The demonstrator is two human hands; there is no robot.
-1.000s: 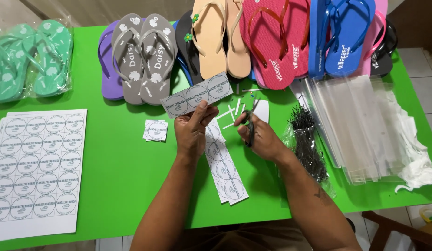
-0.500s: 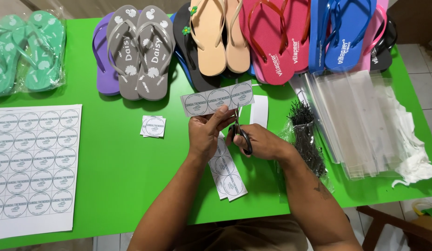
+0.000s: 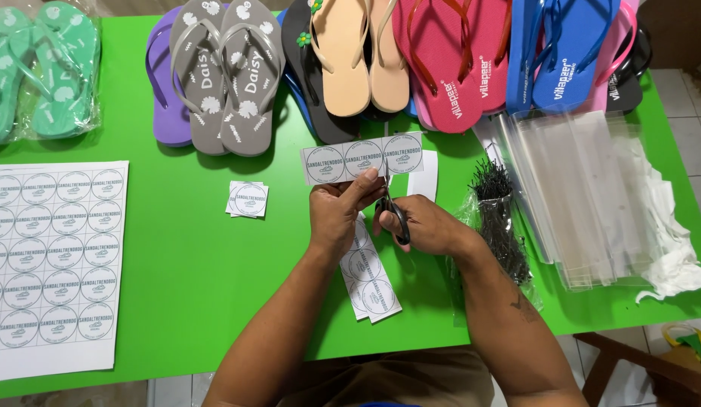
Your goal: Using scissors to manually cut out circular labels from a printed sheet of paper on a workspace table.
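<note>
Left hand (image 3: 337, 215): pinches a label strip (image 3: 363, 159) of three round stickers, held level above the green tabletop (image 3: 192, 264). Right hand (image 3: 426, 224): closed around black scissors (image 3: 396, 216), blades at the strip's lower edge. Beneath the hands: more cut strips (image 3: 369, 283). Left: a cut sticker square (image 3: 248, 199), a full label sheet (image 3: 52, 256). Far edge: flip-flops (image 3: 230, 68). Right: clear bags (image 3: 584, 196).

Both forearms reach in from near edge, converging mid-surface. Left hand (image 3: 337, 215) raised, thumb and fingers pinched shut. Right hand (image 3: 426, 224) curled closed, knuckles up, just beside left.
</note>
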